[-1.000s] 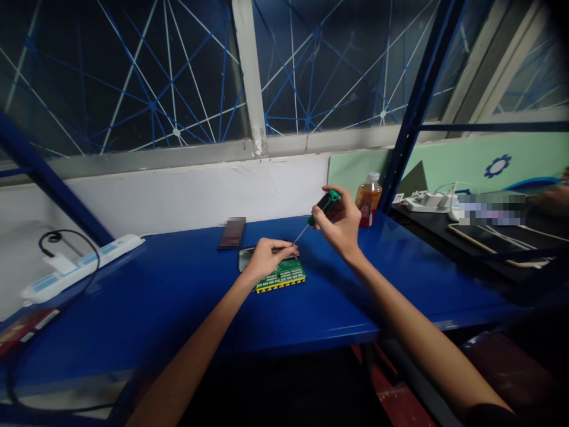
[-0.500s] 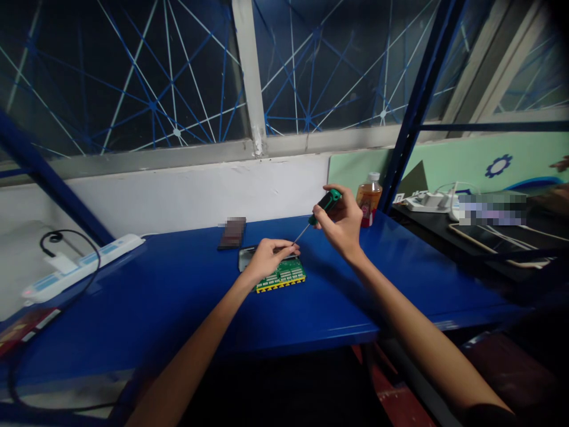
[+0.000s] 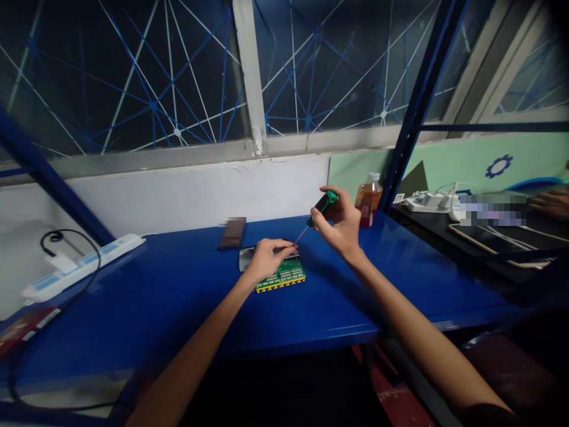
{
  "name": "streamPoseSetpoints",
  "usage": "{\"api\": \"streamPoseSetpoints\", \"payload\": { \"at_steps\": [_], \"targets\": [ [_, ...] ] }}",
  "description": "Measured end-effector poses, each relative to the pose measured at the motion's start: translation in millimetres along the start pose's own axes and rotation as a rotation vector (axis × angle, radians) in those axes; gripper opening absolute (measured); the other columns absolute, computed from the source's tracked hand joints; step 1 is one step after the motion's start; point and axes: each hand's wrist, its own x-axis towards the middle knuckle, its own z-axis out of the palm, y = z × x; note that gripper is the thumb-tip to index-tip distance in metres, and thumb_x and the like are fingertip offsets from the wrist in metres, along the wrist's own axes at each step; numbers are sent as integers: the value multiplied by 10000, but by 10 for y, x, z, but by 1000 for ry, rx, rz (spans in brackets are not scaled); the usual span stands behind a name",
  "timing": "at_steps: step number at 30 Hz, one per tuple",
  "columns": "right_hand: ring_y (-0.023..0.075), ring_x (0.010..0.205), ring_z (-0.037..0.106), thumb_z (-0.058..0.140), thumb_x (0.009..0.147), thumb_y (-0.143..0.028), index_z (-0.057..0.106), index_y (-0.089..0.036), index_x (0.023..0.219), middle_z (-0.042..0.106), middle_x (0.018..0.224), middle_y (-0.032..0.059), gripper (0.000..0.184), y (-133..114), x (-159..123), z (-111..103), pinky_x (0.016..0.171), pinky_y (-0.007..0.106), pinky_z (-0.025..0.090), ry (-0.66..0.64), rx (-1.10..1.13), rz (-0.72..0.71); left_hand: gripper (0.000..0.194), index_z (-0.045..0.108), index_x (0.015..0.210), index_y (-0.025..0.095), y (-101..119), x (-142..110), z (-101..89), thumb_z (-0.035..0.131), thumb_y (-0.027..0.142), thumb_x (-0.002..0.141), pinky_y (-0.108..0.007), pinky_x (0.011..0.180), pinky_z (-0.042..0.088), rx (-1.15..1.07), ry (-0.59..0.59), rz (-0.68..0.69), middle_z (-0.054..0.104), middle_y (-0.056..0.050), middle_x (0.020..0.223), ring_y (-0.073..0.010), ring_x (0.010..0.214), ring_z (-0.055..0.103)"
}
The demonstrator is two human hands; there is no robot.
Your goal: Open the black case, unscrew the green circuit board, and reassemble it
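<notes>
My right hand (image 3: 341, 224) is closed round the green and black handle of a screwdriver (image 3: 325, 205), which slants down to the left. Its thin shaft ends at the fingertips of my left hand (image 3: 267, 256). Those fingers are drawn together in a pinch at the tip; whatever lies between them is too small to make out. Beneath the left hand is a green circuit board (image 3: 290, 271) with a yellow strip along its near edge. Behind it shows a dark, shiny-edged part (image 3: 244, 258), mostly covered by the hand. The screwdriver's very tip is hidden.
The blue table (image 3: 186, 296) carries a blurred-out dark rectangular object (image 3: 232, 233) and a drink bottle (image 3: 368, 200) at the back. A white power strip (image 3: 84, 267) with a black cable lies left. On the right, another person's hand (image 3: 551, 203) is over a black table (image 3: 493, 240).
The screwdriver handle and my right hand have shifted slightly left. My left hand and the board stay put. The other person's hand at the right has moved lower.
</notes>
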Motion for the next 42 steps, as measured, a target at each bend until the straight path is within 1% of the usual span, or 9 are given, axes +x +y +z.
{"api": "streamPoseSetpoints", "payload": {
  "at_steps": [5, 11, 15, 19, 22, 27, 31, 37, 42],
  "targets": [
    [130, 517, 559, 590, 788, -296, 492, -231, 1180, 547, 702, -32, 409, 11, 8, 7, 557, 305, 516, 3, -6, 1, 212, 761, 867, 186, -10, -1, -10, 577, 288, 845, -333, 880, 472, 5, -7, 29, 743, -74, 957, -223, 926, 675],
    [128, 524, 555, 602, 787, -300, 493, -234, 1174, 549, 710, -31, 407, 19, 20, 7, 558, 304, 516, -6, 6, 16, 206, 759, 880, 195, 8, -7, -6, 583, 299, 850, -339, 879, 475, -1, -17, 23, 742, -71, 956, -221, 924, 673],
    [130, 535, 560, 603, 789, -304, 492, -233, 1182, 555, 712, -27, 415, 20, 6, 19, 565, 305, 517, -19, 7, 35, 228, 740, 968, 203, 63, -11, -30, 594, 334, 852, -350, 902, 467, 37, -19, 40, 725, -73, 1017, -218, 960, 656],
    [128, 539, 564, 598, 793, -319, 490, -225, 1182, 559, 715, -24, 414, 9, -19, 37, 573, 301, 514, -51, 14, 38, 265, 720, 1025, 202, 116, -11, -170, 560, 357, 882, -358, 930, 449, 67, 3, 71, 701, -81, 1073, -215, 1007, 630],
    [126, 523, 559, 598, 794, -332, 488, -217, 1176, 564, 693, -27, 414, -5, -35, 77, 565, 299, 505, -115, 26, 49, 250, 721, 1020, 207, 144, -12, -336, 566, 342, 878, -358, 922, 446, 95, -40, 67, 703, -78, 1061, -216, 1006, 626],
    [121, 489, 542, 600, 791, -349, 496, -210, 1171, 573, 649, -34, 417, -51, -19, 242, 536, 291, 480, -251, 49, 70, 230, 734, 981, 205, 139, -20, -594, 635, 328, 814, -360, 882, 461, 112, -144, 27, 717, -74, 1017, -220, 946, 641],
    [119, 504, 535, 603, 787, -366, 498, -209, 1164, 583, 658, -27, 422, -135, 33, 435, 544, 288, 471, -379, 74, 50, 247, 739, 967, 197, 47, -80, -719, 681, 334, 770, -327, 826, 486, 73, -185, 22, 726, -75, 977, -208, 890, 656],
    [122, 547, 534, 572, 795, -392, 498, -204, 1166, 558, 638, -32, 422, -245, 18, 731, 576, 277, 453, -503, 89, -30, 208, 746, 896, 164, -148, -231, -743, 674, 307, 763, -326, 807, 498, -28, -150, -88, 740, -92, 911, -213, 872, 665],
    [116, 520, 493, 549, 799, -394, 510, -195, 1167, 534, 600, -40, 420, -278, -47, 782, 554, 268, 425, -542, 65, -72, 186, 752, 854, 158, -191, -287, -743, 668, 297, 764, -334, 821, 489, -3, -133, -84, 741, -92, 875, -217, 861, 663]
  ]
}}
